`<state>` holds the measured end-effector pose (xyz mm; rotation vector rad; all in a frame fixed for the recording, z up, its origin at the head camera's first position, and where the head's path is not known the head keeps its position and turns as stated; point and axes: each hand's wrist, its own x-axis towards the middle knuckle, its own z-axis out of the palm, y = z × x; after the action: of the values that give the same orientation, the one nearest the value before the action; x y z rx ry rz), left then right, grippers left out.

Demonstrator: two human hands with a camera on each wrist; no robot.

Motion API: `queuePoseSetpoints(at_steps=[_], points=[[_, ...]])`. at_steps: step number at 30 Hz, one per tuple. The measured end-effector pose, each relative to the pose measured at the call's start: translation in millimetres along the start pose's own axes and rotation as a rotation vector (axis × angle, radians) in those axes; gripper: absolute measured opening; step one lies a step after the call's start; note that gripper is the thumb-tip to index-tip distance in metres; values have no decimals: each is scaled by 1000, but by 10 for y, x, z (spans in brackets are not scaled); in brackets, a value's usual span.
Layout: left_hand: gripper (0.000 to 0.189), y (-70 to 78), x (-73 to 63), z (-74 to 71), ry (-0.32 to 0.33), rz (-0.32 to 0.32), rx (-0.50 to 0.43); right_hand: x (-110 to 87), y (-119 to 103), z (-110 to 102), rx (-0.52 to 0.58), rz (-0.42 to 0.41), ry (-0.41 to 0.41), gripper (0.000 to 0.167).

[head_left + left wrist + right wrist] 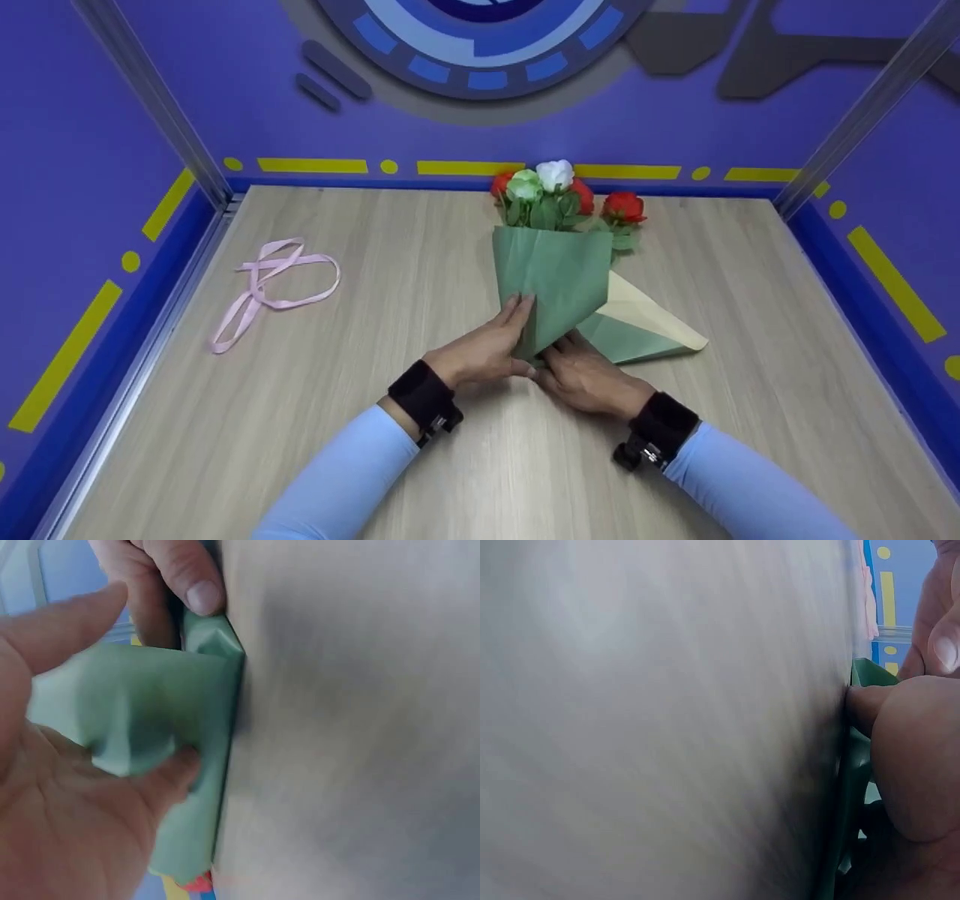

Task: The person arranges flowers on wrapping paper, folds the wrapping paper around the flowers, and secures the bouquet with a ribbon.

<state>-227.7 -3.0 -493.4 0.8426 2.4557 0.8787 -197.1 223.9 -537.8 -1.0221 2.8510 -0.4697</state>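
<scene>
A bouquet of artificial flowers, with a white flower, a pale green one and several red ones, lies wrapped in green wrapping paper. My left hand rests on the paper's left side, fingers fairly straight and thumb pointing away from the sheet in the left wrist view. At the narrow lower end, my right hand holds the paper, its thumb against the gathered tip; its other fingers are partly hidden. An unwrapped flap with a cream inner face spreads out to the right.
A loosely looped pink ribbon lies on the left of the wooden table. Blue-purple panels with yellow marks stand along the back and both sides. Each wrist wears a black strap with a camera.
</scene>
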Motion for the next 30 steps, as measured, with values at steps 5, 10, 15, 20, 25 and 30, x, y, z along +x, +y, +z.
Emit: queuePoseSetpoints(at_steps=[5, 10, 15, 20, 25, 30], points=[[97, 3, 118, 53, 127, -16, 132, -8, -5, 32, 35, 37, 29, 56], [93, -18, 148, 53, 119, -57, 108, -34, -55, 52, -5, 81, 77, 52], [82, -37, 146, 30, 108, -63, 52, -89, -72, 52, -61, 65, 176, 55], [72, -47, 182, 34, 136, -57, 61, -133, -59, 42, -42, 83, 205, 49], [73, -18, 236, 72, 164, -63, 220, -162, -87, 42, -146, 79, 193, 48], [79, 20, 290, 139, 148, -71, 381, -230, -194, 29, -277, 23, 148, 46]])
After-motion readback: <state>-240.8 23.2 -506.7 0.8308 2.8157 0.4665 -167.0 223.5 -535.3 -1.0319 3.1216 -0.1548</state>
